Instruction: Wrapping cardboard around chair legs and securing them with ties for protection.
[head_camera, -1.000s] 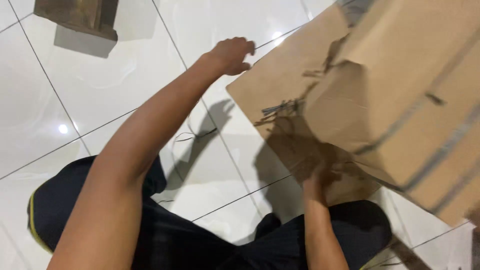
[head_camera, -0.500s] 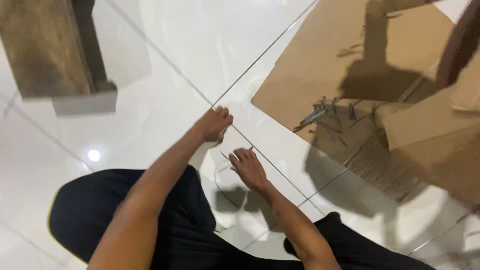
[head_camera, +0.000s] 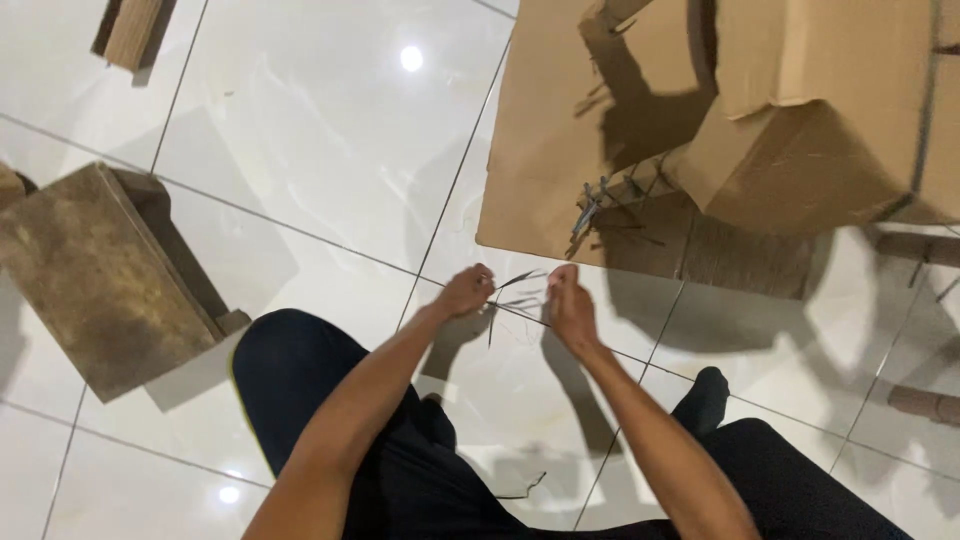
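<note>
Floor (head_camera: 330, 130): glossy white tiles, under and all around both hands.
Cardboard (head_camera: 540, 130): flat brown sheet lying just beyond the hands, with a folded box (head_camera: 800, 150) further off to the right of them.
Wood block (head_camera: 90, 275): worn slab well to the left of the left hand, on the tiles.
Legs (head_camera: 300, 380): dark trousers, below both forearms.
Left hand (head_camera: 466, 291): fingers pinched shut on one end of the strips.
Right hand (head_camera: 570, 296): close beside the left, a small gap between; fingers curled at the other end of the strips, apparently pinching them, though the exact contact is too small to confirm.
Strips (head_camera: 518, 290): thin dark slivers, bunched between the two hands, above the tiles; more strips (head_camera: 590, 205) lie loose on the cardboard edge just beyond the right hand.
Handling, judged: very light, thin, springy rather than limp; likely to splay or slip from a loose grip and to snap if bent sharply.
Hold, judged: pinch near each end, bundle kept together.
</note>
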